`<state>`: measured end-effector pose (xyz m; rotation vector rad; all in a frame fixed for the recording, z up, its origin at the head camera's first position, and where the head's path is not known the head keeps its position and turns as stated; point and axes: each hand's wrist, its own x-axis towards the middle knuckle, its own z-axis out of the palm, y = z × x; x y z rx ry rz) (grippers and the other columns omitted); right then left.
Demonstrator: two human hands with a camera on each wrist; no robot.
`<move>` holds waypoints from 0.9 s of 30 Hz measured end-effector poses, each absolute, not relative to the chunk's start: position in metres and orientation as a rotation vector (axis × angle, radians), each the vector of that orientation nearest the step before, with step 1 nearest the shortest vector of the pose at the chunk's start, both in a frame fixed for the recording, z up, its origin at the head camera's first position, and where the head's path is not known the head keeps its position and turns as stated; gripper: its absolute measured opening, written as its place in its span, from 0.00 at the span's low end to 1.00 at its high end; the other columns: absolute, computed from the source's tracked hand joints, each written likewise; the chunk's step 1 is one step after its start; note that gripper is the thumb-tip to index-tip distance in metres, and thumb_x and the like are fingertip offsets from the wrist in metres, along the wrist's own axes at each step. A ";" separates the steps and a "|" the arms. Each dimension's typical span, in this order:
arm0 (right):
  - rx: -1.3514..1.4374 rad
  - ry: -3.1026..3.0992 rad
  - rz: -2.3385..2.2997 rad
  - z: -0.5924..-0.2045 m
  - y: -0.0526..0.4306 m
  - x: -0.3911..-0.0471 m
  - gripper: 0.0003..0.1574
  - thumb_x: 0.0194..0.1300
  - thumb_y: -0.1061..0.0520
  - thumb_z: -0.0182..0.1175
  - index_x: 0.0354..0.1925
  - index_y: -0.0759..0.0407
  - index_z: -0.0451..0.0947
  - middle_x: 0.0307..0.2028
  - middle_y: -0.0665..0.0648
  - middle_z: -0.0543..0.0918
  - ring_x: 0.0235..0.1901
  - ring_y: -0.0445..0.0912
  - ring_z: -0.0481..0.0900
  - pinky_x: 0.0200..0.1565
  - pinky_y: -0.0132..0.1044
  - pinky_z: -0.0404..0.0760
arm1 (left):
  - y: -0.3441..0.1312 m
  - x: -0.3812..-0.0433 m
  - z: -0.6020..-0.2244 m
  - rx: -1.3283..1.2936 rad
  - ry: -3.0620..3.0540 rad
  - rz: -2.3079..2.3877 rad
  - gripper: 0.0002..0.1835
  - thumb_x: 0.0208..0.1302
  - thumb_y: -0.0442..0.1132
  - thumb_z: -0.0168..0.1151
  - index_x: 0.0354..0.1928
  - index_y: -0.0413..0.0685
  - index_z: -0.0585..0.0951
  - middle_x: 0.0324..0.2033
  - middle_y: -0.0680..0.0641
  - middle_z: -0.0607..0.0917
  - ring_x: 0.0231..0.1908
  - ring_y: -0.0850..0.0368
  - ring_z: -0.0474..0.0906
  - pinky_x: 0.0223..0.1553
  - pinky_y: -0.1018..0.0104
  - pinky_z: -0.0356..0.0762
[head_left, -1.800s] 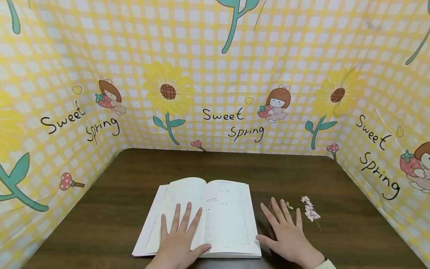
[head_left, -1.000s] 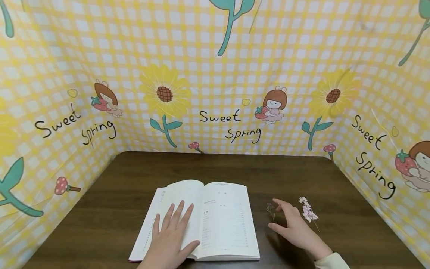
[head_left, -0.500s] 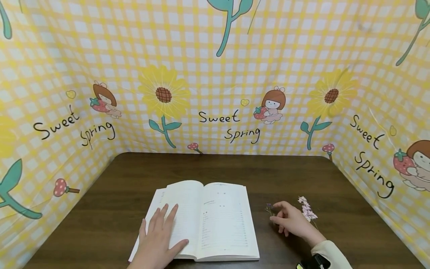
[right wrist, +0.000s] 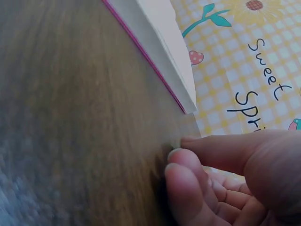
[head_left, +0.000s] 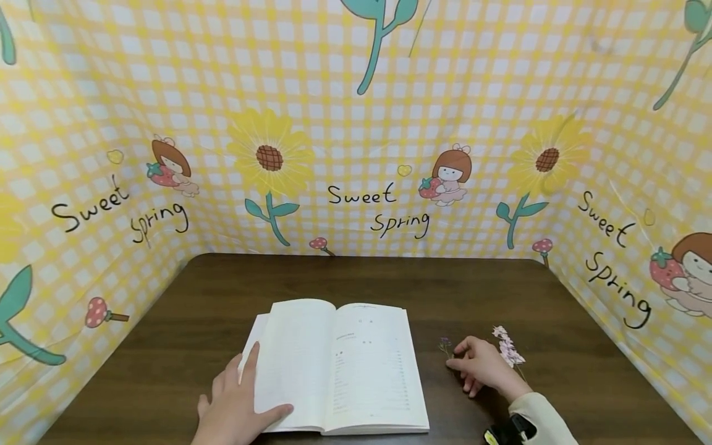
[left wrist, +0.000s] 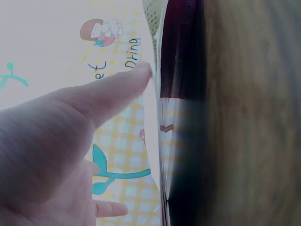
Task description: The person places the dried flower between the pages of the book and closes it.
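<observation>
Head cam: R hand [head_left: 484, 369] pinches purple sprig [head_left: 444, 342], tips narrow.
Sprig axis twd table's [head_left: 473, 281] far edge, leaning bookward; L hand [head_left: 230, 398] farther, thumb wide on book [head_left: 372, 371].

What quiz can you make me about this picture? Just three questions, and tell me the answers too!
1. Which hand is nearest the purple flower?
2. True or false: the book is closed.
3. Choose one. The pink flower lies: (a) on the book, (b) on the table, (c) under the book.

Key: 1. The right hand. 2. False; it lies open. 3. b.
</observation>
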<state>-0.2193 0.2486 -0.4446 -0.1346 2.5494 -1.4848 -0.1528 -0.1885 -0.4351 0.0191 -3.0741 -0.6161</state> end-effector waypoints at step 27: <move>-0.079 2.667 -1.379 -0.438 0.248 -0.217 0.04 0.61 0.68 0.65 0.31 0.69 0.78 0.16 0.57 0.77 0.12 0.46 0.79 0.17 0.43 0.82 | -0.194 -0.158 -0.441 -0.028 -3.104 -0.641 0.72 0.44 0.72 0.72 0.78 0.45 0.41 0.69 0.24 0.57 0.62 0.20 0.60 0.50 0.19 0.60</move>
